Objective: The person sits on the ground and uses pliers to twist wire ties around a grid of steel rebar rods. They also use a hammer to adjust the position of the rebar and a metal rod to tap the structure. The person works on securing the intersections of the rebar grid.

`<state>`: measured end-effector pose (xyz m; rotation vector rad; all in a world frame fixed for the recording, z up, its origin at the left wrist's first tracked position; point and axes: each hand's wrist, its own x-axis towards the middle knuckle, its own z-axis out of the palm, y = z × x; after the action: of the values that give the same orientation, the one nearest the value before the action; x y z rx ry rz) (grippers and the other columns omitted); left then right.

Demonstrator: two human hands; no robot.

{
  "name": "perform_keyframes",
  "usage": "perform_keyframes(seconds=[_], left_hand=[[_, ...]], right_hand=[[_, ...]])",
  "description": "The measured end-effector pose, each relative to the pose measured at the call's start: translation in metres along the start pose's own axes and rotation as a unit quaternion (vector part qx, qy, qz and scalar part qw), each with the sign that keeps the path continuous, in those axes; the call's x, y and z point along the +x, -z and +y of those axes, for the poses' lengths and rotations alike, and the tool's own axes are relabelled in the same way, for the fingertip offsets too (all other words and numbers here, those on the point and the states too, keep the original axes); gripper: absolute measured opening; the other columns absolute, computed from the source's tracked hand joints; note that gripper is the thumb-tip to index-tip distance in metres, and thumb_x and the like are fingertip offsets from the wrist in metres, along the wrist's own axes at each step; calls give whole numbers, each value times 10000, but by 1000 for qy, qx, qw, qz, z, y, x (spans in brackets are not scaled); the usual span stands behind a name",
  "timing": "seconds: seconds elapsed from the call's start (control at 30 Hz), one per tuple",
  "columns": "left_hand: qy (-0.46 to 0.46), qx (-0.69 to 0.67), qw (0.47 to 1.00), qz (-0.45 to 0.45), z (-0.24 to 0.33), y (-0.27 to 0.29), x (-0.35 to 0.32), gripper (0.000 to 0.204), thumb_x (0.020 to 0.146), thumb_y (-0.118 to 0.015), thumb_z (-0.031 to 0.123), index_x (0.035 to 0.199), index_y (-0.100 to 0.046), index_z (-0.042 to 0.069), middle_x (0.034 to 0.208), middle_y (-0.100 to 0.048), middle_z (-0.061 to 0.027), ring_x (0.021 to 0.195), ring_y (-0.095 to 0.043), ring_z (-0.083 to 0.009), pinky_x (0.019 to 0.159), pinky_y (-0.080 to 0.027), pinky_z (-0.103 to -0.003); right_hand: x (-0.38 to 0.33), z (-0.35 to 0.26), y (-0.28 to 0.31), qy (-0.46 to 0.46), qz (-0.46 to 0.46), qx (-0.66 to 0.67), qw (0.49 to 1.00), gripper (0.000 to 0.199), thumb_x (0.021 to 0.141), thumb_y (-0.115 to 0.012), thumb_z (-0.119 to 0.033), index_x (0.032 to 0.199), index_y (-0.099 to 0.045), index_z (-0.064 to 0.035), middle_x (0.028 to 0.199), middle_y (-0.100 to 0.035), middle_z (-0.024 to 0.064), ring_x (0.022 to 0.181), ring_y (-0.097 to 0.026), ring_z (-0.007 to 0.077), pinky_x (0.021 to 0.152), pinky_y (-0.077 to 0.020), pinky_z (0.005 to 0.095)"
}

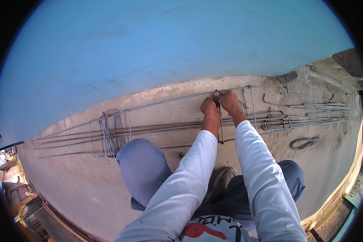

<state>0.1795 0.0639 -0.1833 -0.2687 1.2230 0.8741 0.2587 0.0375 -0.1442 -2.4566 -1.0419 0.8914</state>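
Note:
A long cage of steel reinforcing bars [177, 127] lies across the concrete floor in front of me. Both my hands meet at its far top bar [165, 101], where a rectangular stirrup [221, 125] crosses it. My left hand [209, 105] is closed at that crossing, knuckles up. Close against it, my right hand [230, 101] is closed too, with its fingers curled at the bar. Something small and dark shows between the hands, too covered to name. Another stirrup [252, 105] stands on the bars to the right. A bunch of stirrups [108, 135] hangs together at the left.
Behind the cage rises a blue wall [169, 44]. Several loose bars with hooked ends [326, 109] lie at the right, near a coil of thin wire [304, 142]. My left knee [143, 169] is bent close to the cage. A concrete ledge [330, 74] sits at the far right.

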Motion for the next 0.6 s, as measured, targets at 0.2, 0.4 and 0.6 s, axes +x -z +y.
perform_keyframes(seconds=[0.2, 0.4, 0.6], left_hand=[[12, 100, 995, -8, -3, -7, 21, 91, 952, -627, 51, 1027, -673, 31, 935, -699, -62, 800, -673, -161, 675, -547, -316], [19, 162, 982, -90, 6, 7, 44, 53, 954, -640, 83, 991, -670, 62, 904, -687, -37, 791, -664, -159, 653, -535, -303], [116, 107, 985, -63, 7, 5, 45, 36, 954, -671, 92, 969, -662, 60, 862, -669, -42, 723, -640, -158, 591, -534, -294]], right_hand=[[8, 11, 1, 20, 2, -19, 1000, 388, 956, -628, -415, 1032, -768, -62, 1065, -719, 241, 1040, -671, 427, 927, -523, 483], [2, 2, -1, 26, 2, -15, 1000, 380, 964, -623, -406, 1042, -766, -63, 1065, -719, 238, 1043, -666, 431, 919, -520, 480], [1, 7, -2, 17, 28, -2, 999, 383, 963, -633, -420, 1028, -767, -67, 1014, -716, 245, 1013, -669, 437, 878, -520, 482]])
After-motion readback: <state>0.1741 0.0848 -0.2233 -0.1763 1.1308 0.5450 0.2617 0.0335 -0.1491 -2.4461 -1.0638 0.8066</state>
